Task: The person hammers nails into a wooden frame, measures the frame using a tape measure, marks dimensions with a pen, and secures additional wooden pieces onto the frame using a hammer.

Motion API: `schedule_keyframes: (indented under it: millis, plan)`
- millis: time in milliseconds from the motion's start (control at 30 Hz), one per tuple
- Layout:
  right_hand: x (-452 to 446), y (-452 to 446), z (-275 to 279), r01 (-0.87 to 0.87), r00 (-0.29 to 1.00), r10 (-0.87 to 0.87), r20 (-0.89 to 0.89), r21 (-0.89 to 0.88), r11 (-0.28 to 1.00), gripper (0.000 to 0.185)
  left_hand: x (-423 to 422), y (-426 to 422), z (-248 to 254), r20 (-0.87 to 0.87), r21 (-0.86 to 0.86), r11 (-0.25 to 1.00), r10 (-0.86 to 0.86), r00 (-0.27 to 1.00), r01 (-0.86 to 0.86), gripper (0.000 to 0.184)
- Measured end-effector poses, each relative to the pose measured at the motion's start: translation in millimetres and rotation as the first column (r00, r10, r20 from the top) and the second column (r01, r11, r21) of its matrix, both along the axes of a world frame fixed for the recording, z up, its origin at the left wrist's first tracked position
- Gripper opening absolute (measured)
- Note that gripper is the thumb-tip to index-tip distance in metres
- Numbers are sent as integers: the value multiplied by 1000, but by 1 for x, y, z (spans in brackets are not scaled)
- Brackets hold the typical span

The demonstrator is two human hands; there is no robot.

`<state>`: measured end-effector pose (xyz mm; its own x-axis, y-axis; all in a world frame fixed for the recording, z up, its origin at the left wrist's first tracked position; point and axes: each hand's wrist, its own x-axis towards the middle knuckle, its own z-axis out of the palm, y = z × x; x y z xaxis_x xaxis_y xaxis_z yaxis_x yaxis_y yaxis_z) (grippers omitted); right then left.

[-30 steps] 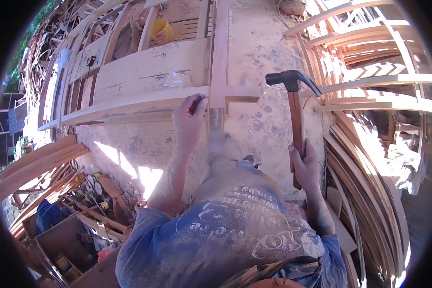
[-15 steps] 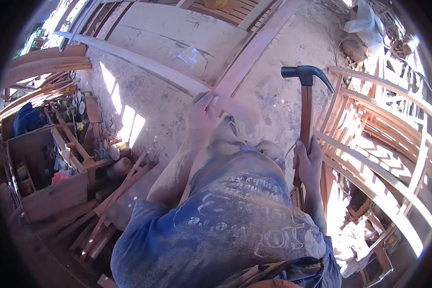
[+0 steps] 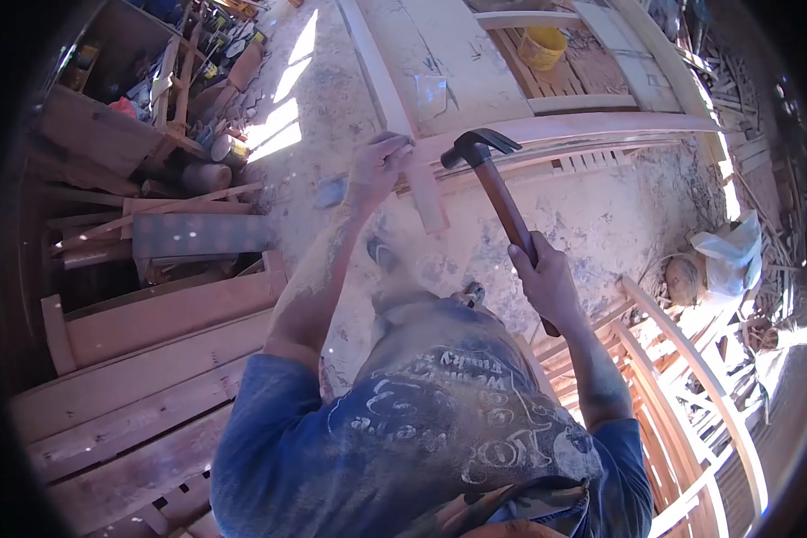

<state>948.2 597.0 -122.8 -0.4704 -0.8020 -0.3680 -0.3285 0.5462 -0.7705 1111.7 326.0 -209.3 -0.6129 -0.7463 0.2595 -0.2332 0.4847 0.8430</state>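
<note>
In my right hand (image 3: 547, 278) is a claw hammer (image 3: 504, 193), gripped by its wooden handle, with the dark head up and left. My left hand (image 3: 381, 169) has its fingers pinched together beside the joint where a long pale board (image 3: 377, 72) meets another long board (image 3: 592, 127). Whatever the pinched fingers hold is too small to make out. A short board end (image 3: 429, 199) sticks out below the joint, between my left hand and the hammer.
A yellow bucket (image 3: 542, 48) stands within the wooden frame at the top. Boards (image 3: 152, 394) are stacked at lower left, below a box of clutter (image 3: 108, 134). Curved wooden frames (image 3: 699, 368) and a plastic bag (image 3: 731, 255) are at right.
The view has swung round, so the boards lie at a new angle. The hammer has moved left and tilted, with its head now nearer my left hand and the joint.
</note>
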Motion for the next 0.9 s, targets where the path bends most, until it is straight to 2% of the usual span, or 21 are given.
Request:
schedule_keyframes:
  millis: [67, 133, 233, 267, 333, 433, 467, 533, 633, 733, 767, 867, 900]
  plan:
    - [-4, -4, 16, -73, 993, 68, -92, -51, 996, 24, -1, 0, 1, 0, -7, 1000, 16, 1000, -16, 12]
    - [-5, -17, 60, -149, 968, 118, -222, -128, 980, 22, 2, 2, -2, -15, -19, 1000, 3, 1000, -4, 11]
    - [-4, -30, 102, -184, 949, 65, -310, -374, 909, 19, 4, -3, -15, -67, -55, 998, -36, 997, 33, 11]
    - [-1, -33, 111, -146, 968, 38, -248, -437, 887, 19, 3, -4, -18, -82, -54, 998, -31, 996, 27, 11]
    - [3, -38, 122, -144, 963, 20, -268, -453, 880, 19, 1, -5, -15, -88, -56, 998, -18, 996, 13, 11]
    - [7, -47, 101, -233, 933, 82, -350, -415, 879, 19, 3, -1, -8, -66, -65, 998, -5, 998, 1, 13]
    - [7, -48, 89, -230, 944, 131, -303, -321, 919, 19, 4, 0, -6, -62, -72, 997, -5, 998, 1, 13]
    - [-1, -54, 54, -311, 885, 244, -397, -112, 944, 20, 3, -1, -7, -68, -71, 998, -6, 998, 1, 14]
    - [-5, -59, 58, -302, 873, 234, -429, -99, 948, 21, -1, -8, -12, -89, -65, 998, -10, 996, 5, 14]
    - [6, -59, 114, -209, 929, 99, -356, -285, 935, 21, 3, -4, -12, -75, -42, 999, -3, 997, 0, 14]
    - [8, -59, 125, -210, 920, 45, -389, -392, 896, 20, 2, -4, -11, -71, -24, 1000, 1, 997, -3, 14]
    - [13, -59, 118, -173, 959, 31, -282, -493, 853, 20, 2, -3, -8, -36, -10, 1000, 7, 999, -7, 13]
    - [10, -60, 95, -235, 947, 103, -305, -436, 869, 20, 3, -2, -7, -20, -14, 1000, 8, 1000, -9, 13]
